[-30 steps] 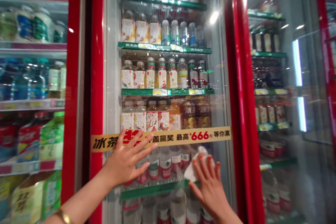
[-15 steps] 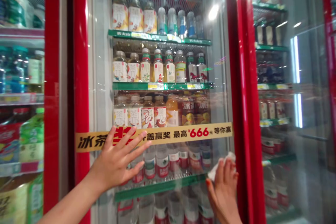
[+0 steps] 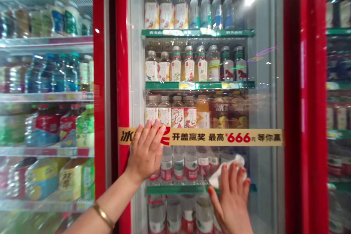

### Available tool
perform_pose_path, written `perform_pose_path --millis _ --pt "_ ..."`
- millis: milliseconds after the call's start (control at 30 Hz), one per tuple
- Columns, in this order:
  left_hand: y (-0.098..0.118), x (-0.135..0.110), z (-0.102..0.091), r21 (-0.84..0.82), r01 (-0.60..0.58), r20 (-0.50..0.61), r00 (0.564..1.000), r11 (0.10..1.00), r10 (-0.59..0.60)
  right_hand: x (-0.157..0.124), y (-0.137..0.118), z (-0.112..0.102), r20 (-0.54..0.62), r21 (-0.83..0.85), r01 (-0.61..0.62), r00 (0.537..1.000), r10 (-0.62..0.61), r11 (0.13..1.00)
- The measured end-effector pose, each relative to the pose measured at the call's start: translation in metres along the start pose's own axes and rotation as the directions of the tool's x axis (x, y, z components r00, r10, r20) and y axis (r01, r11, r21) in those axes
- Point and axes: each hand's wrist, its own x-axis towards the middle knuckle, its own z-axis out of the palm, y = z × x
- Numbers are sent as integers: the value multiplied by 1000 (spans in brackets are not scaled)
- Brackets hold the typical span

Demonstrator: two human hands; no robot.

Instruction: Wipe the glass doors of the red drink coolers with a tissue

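My left hand (image 3: 148, 151) lies flat on the glass door (image 3: 267, 182) of a red-framed drinks fridge, its fingers stretched out and nearly side by side. Under its fingertips runs a tan sticker strip (image 3: 203, 137) with black and red lettering, partly covered by the hand. A gold bangle (image 3: 103, 216) circles the left wrist. Lower on the same pane, my right hand (image 3: 233, 193) presses a crumpled white cloth (image 3: 237, 161) to the glass, fingers pointing up over it. Whether the cloth is fabric or paper I cannot tell.
Behind the glass, bottles (image 3: 189, 62) stand in rows on shelves with green edges (image 3: 168, 86). A red door frame (image 3: 122, 62) borders the pane at left, another red upright (image 3: 312, 117) at right. More shelves of drinks (image 3: 68, 122) fill the left side.
The view has turned left, showing more of the left-hand shelves. My left hand's spread fingers have drawn together. My right hand has moved left across the glass with the cloth, away from the right frame.
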Motion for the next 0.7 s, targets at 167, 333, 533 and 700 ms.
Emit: perform_pose_path --millis 167,333,533,700 --pt "-10 6 -10 -148 14 7 1000 989 -13 50 -86 10 -17 41 356 934 -356 934" --pt "-27 20 -13 33 -153 158 977 988 146 4 -83 2 -53 97 816 577 -815 570" --pt "-33 16 -2 137 -227 194 961 964 199 71 -90 4 44 96 327 942 -332 940" --pt "-35 14 -1 137 -212 225 958 968 178 22 -159 31 79 153 388 912 -402 909"
